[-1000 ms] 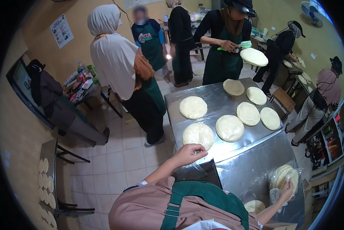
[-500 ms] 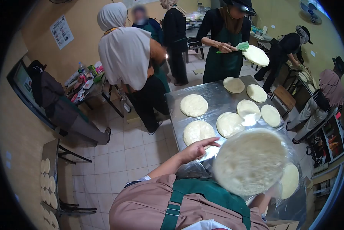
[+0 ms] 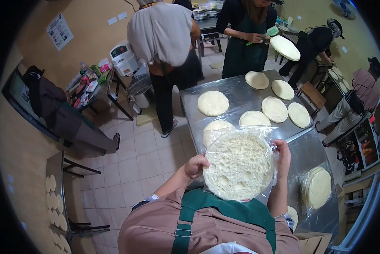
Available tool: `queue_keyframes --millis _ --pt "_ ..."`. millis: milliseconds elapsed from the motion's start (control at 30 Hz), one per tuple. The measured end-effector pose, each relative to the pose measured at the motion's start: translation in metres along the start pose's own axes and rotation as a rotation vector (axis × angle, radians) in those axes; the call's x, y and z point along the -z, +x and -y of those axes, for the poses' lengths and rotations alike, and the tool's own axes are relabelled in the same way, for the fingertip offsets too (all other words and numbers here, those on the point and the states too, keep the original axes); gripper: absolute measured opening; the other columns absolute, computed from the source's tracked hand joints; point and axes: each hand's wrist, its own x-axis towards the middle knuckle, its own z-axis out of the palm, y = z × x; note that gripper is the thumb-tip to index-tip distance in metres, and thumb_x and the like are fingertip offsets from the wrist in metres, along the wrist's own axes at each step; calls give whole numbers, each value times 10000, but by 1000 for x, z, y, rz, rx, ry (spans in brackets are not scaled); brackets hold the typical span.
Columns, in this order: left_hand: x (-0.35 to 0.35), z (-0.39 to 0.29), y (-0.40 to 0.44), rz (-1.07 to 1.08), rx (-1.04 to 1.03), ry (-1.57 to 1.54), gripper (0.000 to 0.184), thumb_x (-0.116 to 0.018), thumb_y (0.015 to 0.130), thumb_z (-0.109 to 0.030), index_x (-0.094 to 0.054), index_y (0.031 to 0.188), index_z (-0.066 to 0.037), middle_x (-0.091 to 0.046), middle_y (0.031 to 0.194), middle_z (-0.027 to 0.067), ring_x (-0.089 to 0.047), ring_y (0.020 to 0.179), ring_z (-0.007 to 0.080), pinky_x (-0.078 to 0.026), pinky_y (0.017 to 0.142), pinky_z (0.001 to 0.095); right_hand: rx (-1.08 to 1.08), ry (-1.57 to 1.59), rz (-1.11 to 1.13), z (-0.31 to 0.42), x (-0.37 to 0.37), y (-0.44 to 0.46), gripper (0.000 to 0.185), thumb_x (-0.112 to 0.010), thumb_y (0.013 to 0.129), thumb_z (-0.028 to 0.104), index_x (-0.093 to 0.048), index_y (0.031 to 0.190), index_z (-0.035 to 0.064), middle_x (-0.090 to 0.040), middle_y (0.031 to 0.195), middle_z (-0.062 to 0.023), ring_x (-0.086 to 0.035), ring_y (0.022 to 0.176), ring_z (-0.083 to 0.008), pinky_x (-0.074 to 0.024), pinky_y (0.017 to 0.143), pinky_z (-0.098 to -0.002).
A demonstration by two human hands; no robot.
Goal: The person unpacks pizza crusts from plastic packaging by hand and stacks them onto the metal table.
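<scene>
A round flat bread [image 3: 240,166] with a pale, hole-filled face is held up before my chest, tilted toward me. Clear plastic film [image 3: 269,134] wraps loosely about its edge. My left hand [image 3: 197,166] pinches the bread's left edge, thumb on the near side. At the right edge, my right hand [image 3: 282,154] has its fingers closed on the film and rim. Just beyond the bread, another pale round [image 3: 217,127] on the table is partly hidden. Below and right of my right hand lies a stack of rounds [image 3: 319,188] in clear plastic.
Several more rounds [image 3: 213,103] lie on the metal table [image 3: 236,91]. Across it, a person [image 3: 245,55] holds a round and a green brush [image 3: 272,31]. Another person [image 3: 160,38] stands beside a mixer [image 3: 124,59]. A side table [image 3: 56,173] at left carries more rounds.
The bread, blurred and further right before, is now steady in front of my chest. My left hand has come onto its edge, and my right hand has risen. The pale-covered person has turned away.
</scene>
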Motion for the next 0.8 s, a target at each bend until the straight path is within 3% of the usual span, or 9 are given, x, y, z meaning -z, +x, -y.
queue_keyframes --millis 67,100,133,233,400,467,533,633,800 --pt "-5 -3 -2 -9 -17 -42 609 -518 612 -80 -337 1180 45 -462 1123 176 -485 1007 263 -367 879 347 119 -305 19 -2 -7 -2 104 -522 790 116 -537 799 13 -522 750 -20 -458 669 -80 -362 574 -198" --pt "-17 -10 -5 -108 4 130 577 -528 634 -73 -350 1170 42 -474 1107 165 -489 999 245 -376 866 337 202 -392 1 -5 -10 -1 53 -579 722 51 -548 737 10 -519 738 -25 -452 653 -89 -359 553 -208" --pt "-22 -17 -8 -206 24 303 545 -539 656 -66 -363 1161 40 -486 1090 154 -492 991 226 -385 852 327 205 -391 3 -6 -15 -1 53 -579 722 51 -548 737 10 -519 738 -25 -452 653 -89 -359 553 -208" --pt "1 -30 -14 -173 -15 357 517 -560 683 -61 -372 1156 30 -500 1070 132 -495 976 196 -399 823 304 431 -914 -108 -1 -42 -2 100 -617 693 71 -553 692 -6 -523 717 -56 -460 626 -109 -361 536 -215" --pt "14 -58 -43 -219 -108 436 506 -558 690 -59 -380 1157 24 -508 1061 113 -496 962 181 -391 825 289 399 -798 -91 -41 -80 7 108 -614 703 69 -550 744 -8 -528 677 -44 -450 575 -108 -371 529 -212" --pt "21 -69 -58 -226 -148 464 502 -558 694 -59 -382 1158 20 -511 1059 104 -496 958 175 -386 829 286 292 -613 -46 -55 -100 11 148 -603 725 88 -539 811 -15 -527 691 -33 -452 584 -90 -375 529 -205" --pt "30 -79 -77 -183 -159 543 493 -544 735 -64 -361 1191 -28 -500 1069 70 -486 953 136 -379 830 265 252 -546 -40 -60 -120 11 173 -596 742 114 -528 838 -12 -524 703 -17 -455 590 -75 -378 531 -198" --pt "43 -90 -98 -188 -170 581 509 -543 734 -63 -348 1203 -24 -495 1080 73 -477 963 134 -374 832 262 -43 -301 132 -73 -141 11 137 -598 746 125 -531 795 16 -529 711 -17 -459 591 -63 -385 541 -190" --pt "62 -105 -124 -229 -222 522 505 -529 728 -47 -349 1200 -16 -498 1076 83 -487 953 141 -383 824 267 46 -93 95 -106 -176 5 118 -586 754 90 -495 705 34 -536 699 -41 -475 579 -73 -385 561 -194"
